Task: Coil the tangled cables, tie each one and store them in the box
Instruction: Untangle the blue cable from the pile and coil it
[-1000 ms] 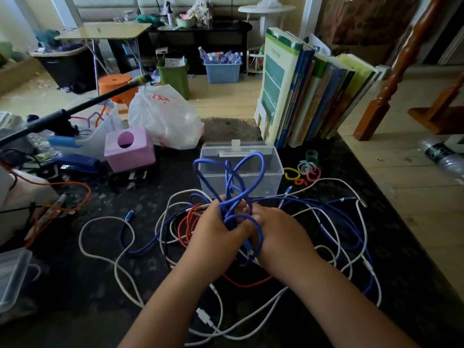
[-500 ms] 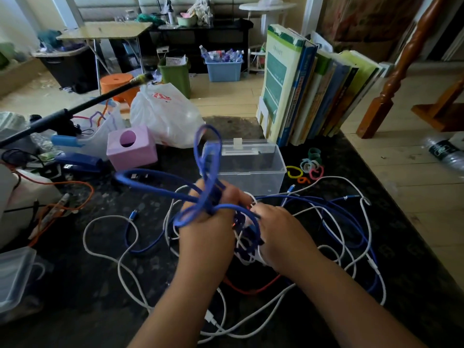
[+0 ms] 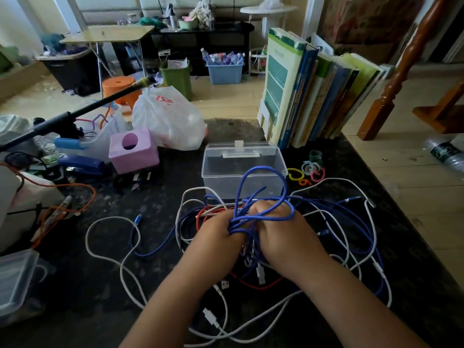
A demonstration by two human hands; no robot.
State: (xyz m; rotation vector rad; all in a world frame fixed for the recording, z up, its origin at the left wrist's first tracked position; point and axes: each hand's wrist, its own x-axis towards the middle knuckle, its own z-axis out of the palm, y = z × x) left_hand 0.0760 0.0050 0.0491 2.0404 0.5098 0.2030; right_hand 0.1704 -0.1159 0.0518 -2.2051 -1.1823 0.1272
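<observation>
- Fingers of both hands curl around the blue cable [image 3: 263, 197] at table centre; left hand [image 3: 221, 237] and right hand [image 3: 281, 234] touch side by side, fingertips hidden inside the bundle.
- Blue cable loops rise from the fists toward 12 o'clock, in front of the box.
- Step in hand, as I judge it: coiling the first cable, still partly snarled with the rest.
- White cables [image 3: 120, 267] sprawl from 8 to 4 o'clock; red cable [image 3: 253, 287] runs under the wrists at 6 o'clock.
- Clear box [image 3: 241, 169] sits open at 12 o'clock, just beyond the hands; looks empty.
- Coloured ties [image 3: 307, 170] lie at 1 o'clock beside the box, untouched.
- Next likely calls for pulling the blue free ends out of the tangle, tightening the loops, then one hand reaching for a tie.
- Nothing tied or stored yet.
</observation>
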